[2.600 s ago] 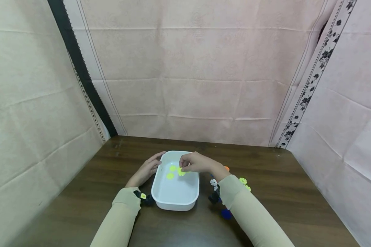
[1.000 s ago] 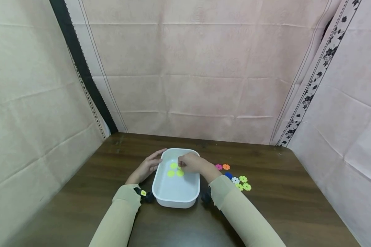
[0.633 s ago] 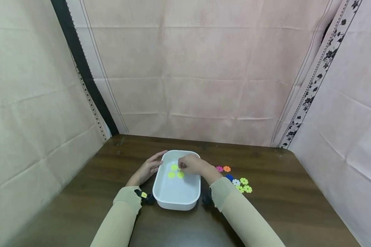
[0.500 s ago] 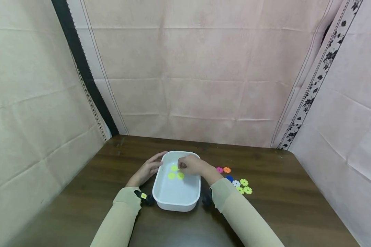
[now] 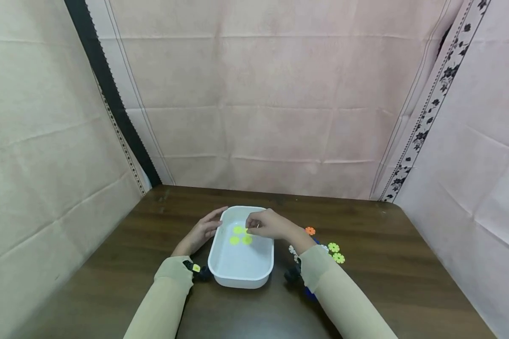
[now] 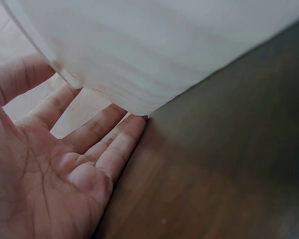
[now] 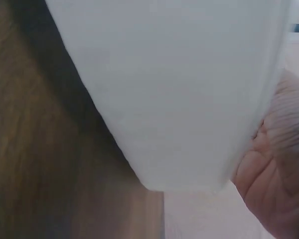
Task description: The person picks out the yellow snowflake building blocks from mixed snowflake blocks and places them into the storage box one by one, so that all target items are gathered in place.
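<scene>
A white plastic tray (image 5: 241, 269) stands on the table, with several yellow discs (image 5: 234, 240) lying flat in its far half. My left hand (image 5: 200, 234) lies along the tray's left side, fingers extended. In the left wrist view, that hand's fingers (image 6: 122, 144) reach under and against the white wall. My right hand (image 5: 269, 224) hovers over the tray's far right part with bent fingers, its tips beside a partly hidden yellow disc (image 5: 246, 231). Whether they touch or pinch it is unclear. The right wrist view has the tray wall hiding the fingertips.
Right of the tray, partly behind the right forearm, lie flower-shaped discs: an orange one (image 5: 310, 230), green-yellow ones (image 5: 338, 258), a white one (image 5: 292, 250) and a blue one (image 5: 310, 294). Pale cloth (image 5: 271, 117) hangs behind the brown table (image 5: 390, 278).
Over the last half second my right hand has shifted slightly right and its forearm now covers the pink disc. The yellow discs in the tray keep their places. My left hand stays at the tray's side.
</scene>
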Motion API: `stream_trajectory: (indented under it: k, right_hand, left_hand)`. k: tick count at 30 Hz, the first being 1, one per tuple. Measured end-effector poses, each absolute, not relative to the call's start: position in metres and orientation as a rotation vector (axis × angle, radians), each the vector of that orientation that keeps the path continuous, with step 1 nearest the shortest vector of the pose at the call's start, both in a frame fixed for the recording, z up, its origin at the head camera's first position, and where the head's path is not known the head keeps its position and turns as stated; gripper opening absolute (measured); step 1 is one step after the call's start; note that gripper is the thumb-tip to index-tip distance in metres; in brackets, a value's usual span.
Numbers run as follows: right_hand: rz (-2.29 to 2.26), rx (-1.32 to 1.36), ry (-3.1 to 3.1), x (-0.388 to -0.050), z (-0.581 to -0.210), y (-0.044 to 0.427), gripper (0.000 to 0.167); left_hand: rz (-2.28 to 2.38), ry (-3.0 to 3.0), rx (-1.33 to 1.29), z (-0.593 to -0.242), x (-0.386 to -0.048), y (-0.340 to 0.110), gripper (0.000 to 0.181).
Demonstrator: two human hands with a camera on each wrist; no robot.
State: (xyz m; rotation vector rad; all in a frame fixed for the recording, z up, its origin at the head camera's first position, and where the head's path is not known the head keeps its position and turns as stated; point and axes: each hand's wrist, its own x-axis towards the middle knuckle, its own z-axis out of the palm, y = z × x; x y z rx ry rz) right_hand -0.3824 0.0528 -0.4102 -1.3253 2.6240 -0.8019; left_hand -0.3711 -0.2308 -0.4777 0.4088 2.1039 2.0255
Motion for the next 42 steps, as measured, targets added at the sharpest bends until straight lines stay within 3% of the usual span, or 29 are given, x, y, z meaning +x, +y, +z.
stream_trajectory:
  k: [22,31,42]
  right_hand:
    - [-1.059,-1.189,2.719,-0.368,-0.398,0.123,0.016]
    - [-1.074,-1.117,2.771,-0.362,-0.397,0.178,0.011]
    - [-1.037,-0.836,2.837,-0.361,-0.428,0.259,0.026]
  left_hand:
    - [2.042,2.069,0.445,-0.482,-0.365,-0.233,0.054]
    - [2.039,2.109,0.409,-0.477,-0.368,-0.231,0.053]
    - [2.029,2.118,0.411,-0.478,-0.366,-0.230,0.052]
